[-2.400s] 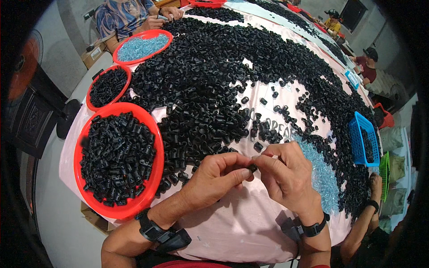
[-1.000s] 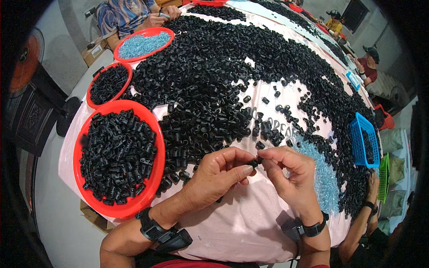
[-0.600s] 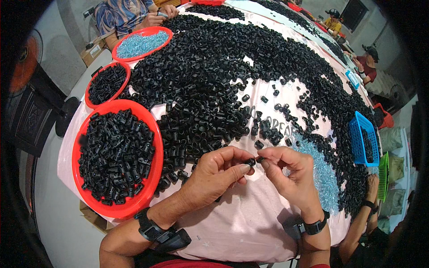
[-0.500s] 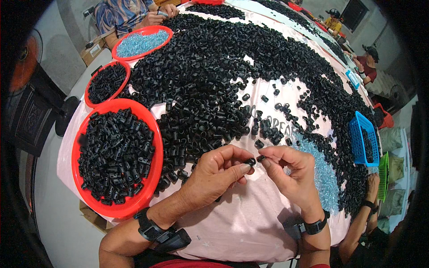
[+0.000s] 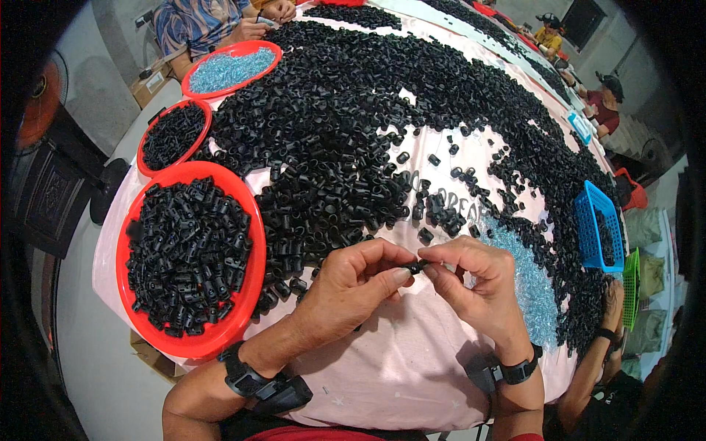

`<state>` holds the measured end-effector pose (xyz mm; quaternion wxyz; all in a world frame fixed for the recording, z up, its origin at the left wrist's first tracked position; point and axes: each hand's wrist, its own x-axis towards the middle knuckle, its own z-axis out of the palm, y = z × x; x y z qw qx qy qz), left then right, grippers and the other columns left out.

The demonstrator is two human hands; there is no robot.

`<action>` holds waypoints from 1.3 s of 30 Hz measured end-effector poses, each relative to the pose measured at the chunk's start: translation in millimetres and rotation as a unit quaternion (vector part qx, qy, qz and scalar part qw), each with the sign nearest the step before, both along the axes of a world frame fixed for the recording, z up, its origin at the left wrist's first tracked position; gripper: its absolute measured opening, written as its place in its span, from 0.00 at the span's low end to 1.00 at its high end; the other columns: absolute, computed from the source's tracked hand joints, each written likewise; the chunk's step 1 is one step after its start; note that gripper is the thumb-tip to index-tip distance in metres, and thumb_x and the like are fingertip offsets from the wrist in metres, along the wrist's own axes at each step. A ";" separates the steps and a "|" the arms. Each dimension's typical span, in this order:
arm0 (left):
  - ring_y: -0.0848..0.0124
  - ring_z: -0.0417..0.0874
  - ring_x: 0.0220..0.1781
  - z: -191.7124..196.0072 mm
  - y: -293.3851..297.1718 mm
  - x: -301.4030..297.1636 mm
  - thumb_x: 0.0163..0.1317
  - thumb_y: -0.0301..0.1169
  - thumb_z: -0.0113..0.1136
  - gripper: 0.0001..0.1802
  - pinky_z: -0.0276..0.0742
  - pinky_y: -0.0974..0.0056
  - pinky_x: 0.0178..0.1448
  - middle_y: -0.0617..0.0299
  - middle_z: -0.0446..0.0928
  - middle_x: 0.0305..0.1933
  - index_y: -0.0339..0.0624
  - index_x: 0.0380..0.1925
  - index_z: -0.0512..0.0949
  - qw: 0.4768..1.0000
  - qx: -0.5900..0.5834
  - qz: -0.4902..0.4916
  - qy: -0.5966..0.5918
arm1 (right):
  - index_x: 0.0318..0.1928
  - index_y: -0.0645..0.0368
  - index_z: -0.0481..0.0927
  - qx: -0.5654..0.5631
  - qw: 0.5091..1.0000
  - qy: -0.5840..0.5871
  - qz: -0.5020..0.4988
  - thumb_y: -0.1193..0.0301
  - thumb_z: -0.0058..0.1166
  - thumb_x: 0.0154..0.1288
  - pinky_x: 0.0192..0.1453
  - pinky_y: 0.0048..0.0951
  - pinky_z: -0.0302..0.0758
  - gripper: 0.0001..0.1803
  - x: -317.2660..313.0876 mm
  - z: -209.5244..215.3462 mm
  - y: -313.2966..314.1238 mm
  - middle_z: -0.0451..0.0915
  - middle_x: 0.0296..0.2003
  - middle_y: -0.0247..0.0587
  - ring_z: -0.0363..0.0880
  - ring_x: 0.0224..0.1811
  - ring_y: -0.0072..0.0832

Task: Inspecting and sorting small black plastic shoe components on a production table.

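Your left hand (image 5: 351, 287) and right hand (image 5: 474, 283) meet just below the middle of the frame, over the bare pale pink cloth of the counter (image 5: 397, 367). Both are closed in fingertip pinches on one small black plastic tube piece (image 5: 416, 267), thumb and forefinger of each at opposite ends; the remaining fingers curl loosely and hold nothing that shows.

Long axis of the piece: roughly left to right across the frame, one end toward each hand. Judged: a grip at both ends suits pressing or fitting something along that axis. Which end is the open one is too small to tell.

Placement:
- Large round red plastic tray of black tube pieces (image 5: 243, 309), lower left, just beside your left forearm. Judged: within easy reach of that hand.
- Big loose heap of black tube pieces (image 5: 353, 132), filling the centre and top, its near edge just above your hands.
- Patch of small clear blue plastic bits (image 5: 526, 279), right of centre, just beside the right hand. Judged: stock for that hand to pick from.
- Smaller red tray of black pieces (image 5: 147, 140) and red tray of blue bits (image 5: 193, 70), upper left.
- Blue plastic basket (image 5: 585, 224), right edge.

Other people sit at the top and far right of the frame.
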<state>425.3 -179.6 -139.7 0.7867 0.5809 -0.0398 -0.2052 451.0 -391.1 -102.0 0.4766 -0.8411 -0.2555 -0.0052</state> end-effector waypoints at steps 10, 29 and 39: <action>0.83 0.80 0.37 6.5 2.5 1.2 0.73 0.30 0.62 0.15 0.75 0.77 0.39 0.65 0.85 0.42 0.36 0.56 0.80 0.999 -0.020 -0.010 0.044 | 0.46 0.62 0.89 0.039 0.994 0.091 -0.042 0.77 0.66 0.63 0.29 0.17 0.72 0.10 -3.2 -2.6 0.7 0.86 0.29 0.36 0.77 0.26 0.14; 0.85 0.80 0.36 6.4 1.8 -3.1 0.70 0.27 0.65 0.10 0.77 0.76 0.41 0.69 0.83 0.38 0.37 0.49 0.83 0.991 0.112 -0.006 -0.071 | 0.42 0.61 0.89 -0.023 0.998 0.033 0.041 0.79 0.66 0.59 0.29 0.21 0.75 0.09 -3.8 4.8 -1.7 0.85 0.30 0.39 0.80 0.28 0.20; 0.85 0.79 0.35 8.5 2.4 -3.9 0.70 0.26 0.63 0.09 0.76 0.75 0.38 0.69 0.83 0.34 0.36 0.47 0.83 0.980 0.159 0.002 -0.120 | 0.41 0.62 0.88 -0.021 0.999 0.023 0.028 0.79 0.67 0.58 0.29 0.21 0.75 0.09 -6.0 7.4 -2.3 0.84 0.29 0.39 0.80 0.27 0.20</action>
